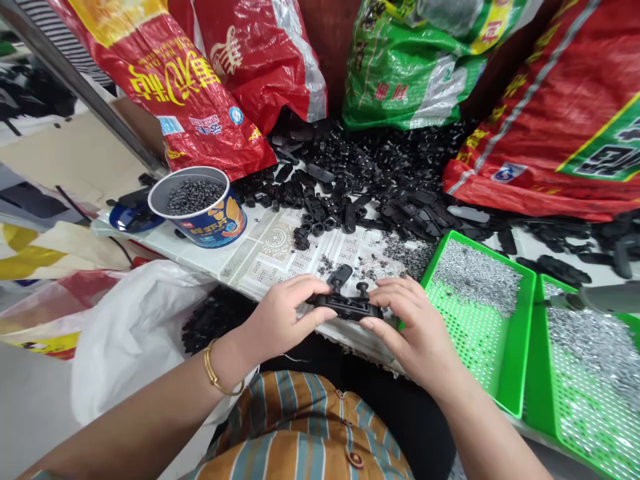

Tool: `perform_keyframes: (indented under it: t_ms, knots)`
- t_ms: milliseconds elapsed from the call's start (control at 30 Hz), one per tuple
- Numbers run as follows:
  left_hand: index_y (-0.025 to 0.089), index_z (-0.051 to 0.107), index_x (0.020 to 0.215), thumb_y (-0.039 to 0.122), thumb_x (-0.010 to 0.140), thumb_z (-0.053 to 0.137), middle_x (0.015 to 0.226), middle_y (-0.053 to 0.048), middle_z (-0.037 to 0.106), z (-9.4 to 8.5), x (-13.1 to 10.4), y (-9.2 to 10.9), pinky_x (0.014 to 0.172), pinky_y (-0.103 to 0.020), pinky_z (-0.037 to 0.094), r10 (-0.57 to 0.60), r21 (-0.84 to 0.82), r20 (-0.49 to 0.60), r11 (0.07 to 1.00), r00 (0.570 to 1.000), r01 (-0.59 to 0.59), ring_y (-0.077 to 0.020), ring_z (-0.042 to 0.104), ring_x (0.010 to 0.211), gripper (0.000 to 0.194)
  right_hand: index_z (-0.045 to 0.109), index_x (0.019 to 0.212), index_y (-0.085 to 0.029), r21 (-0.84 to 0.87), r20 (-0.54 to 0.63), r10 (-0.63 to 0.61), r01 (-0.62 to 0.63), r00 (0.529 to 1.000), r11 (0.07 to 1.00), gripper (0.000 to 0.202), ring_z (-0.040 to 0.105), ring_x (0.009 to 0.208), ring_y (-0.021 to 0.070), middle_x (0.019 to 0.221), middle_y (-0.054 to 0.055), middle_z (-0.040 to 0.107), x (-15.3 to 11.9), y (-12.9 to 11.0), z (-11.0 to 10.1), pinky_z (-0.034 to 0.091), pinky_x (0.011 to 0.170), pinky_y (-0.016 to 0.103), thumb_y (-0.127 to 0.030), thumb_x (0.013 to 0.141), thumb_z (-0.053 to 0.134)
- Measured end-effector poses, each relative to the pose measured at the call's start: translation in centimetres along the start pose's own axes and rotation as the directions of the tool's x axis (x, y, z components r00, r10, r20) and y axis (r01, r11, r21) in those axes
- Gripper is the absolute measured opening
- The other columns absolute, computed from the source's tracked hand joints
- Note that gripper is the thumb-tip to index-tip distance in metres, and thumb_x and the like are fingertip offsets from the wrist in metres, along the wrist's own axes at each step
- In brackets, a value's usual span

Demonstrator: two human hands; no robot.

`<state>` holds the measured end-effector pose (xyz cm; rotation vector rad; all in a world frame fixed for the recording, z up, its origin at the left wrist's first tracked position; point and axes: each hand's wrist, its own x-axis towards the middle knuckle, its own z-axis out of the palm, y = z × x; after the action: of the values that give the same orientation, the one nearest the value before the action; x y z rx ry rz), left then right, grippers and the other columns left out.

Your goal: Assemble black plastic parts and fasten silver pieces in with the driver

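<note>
A black plastic assembly (346, 307) with two raised knobs is held level over the table's front edge. My left hand (283, 317) grips its left end between thumb and fingers. On its right end, the thumb and fingers of my right hand (413, 327) are closed. Just beyond the hands, small dark bits (367, 263) lie scattered on the patterned tabletop (280, 257). A large pile of black plastic parts (360, 167) covers the table behind them.
A blue tub (215, 223) of small black pieces stands left. Green trays (520, 353) (547, 400) of silvery screws and a grey tool (600, 298) are right. Red sacks (200, 100) (540, 120) and a green sack (400, 73) line the back. A white bag (130, 347) hangs left.
</note>
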<state>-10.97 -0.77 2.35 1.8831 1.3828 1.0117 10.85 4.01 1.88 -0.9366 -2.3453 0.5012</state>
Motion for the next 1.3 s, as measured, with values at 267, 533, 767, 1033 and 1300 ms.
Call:
perform_keyframes:
  t_ms: [267,533,767,1033,1300]
  knots:
    - [0.017,0.058,0.078,0.033,0.078,0.058,0.076,-0.002,0.055,0.6,0.6,0.4,0.067,-0.026,0.039,-0.086,-0.018,0.08,0.996,0.993,0.088,-0.0137,0.051,0.071,0.016,0.055,0.087,-0.024,0.005,0.009,0.023,-0.024,1.0,1.0,0.015,0.054,0.101,0.025,0.088,0.003,0.066,-0.9,0.7,-0.2,0.032,0.095,0.051,-0.034,0.077,0.061]
    - [0.019,0.061,0.079,0.034,0.078,0.057,0.076,-0.003,0.056,0.7,0.1,0.7,0.068,-0.025,0.038,-0.124,-0.113,0.06,0.985,0.991,0.13,-0.0153,0.051,0.072,0.016,0.056,0.089,-0.025,0.006,0.001,0.019,-0.019,1.0,1.0,0.013,0.051,0.107,0.0275,0.091,0.004,0.065,-1.1,1.0,-0.2,0.028,0.096,0.053,-0.033,0.078,0.058]
    - [0.018,0.058,0.078,0.028,0.081,0.054,0.072,-0.003,0.051,0.6,-0.1,0.8,0.065,-0.025,0.037,-0.037,-0.07,0.122,0.997,0.992,0.046,-0.0141,0.049,0.068,0.011,0.055,0.089,-0.025,0.088,0.011,0.059,-0.06,0.998,0.994,0.011,0.05,0.108,0.0249,0.09,0.003,0.064,-1.3,0.6,-0.6,0.024,0.101,0.052,-0.029,0.079,0.058]
    - [0.019,0.061,0.077,0.027,0.077,0.059,0.075,-0.005,0.055,2.0,-0.2,1.0,0.067,-0.027,0.038,-0.108,-0.211,0.094,0.969,0.99,0.126,-0.0158,0.05,0.07,0.009,0.051,0.093,-0.023,0.186,0.086,0.049,-0.065,0.995,0.98,0.012,0.054,0.093,0.0214,0.088,0.005,0.06,-1.6,0.4,-0.2,0.032,0.096,0.047,-0.028,0.082,0.053]
    - [0.02,0.056,0.088,0.028,0.073,0.061,0.085,-0.002,0.055,1.7,0.1,1.6,0.072,-0.026,0.04,-0.282,-0.301,0.203,0.893,0.938,0.334,-0.0151,0.051,0.078,0.018,0.049,0.078,-0.022,0.164,0.081,0.067,-0.08,0.994,0.983,0.012,0.055,0.08,0.0181,0.078,0.002,0.059,-1.2,0.0,-1.4,0.034,0.094,0.044,-0.033,0.079,0.056]
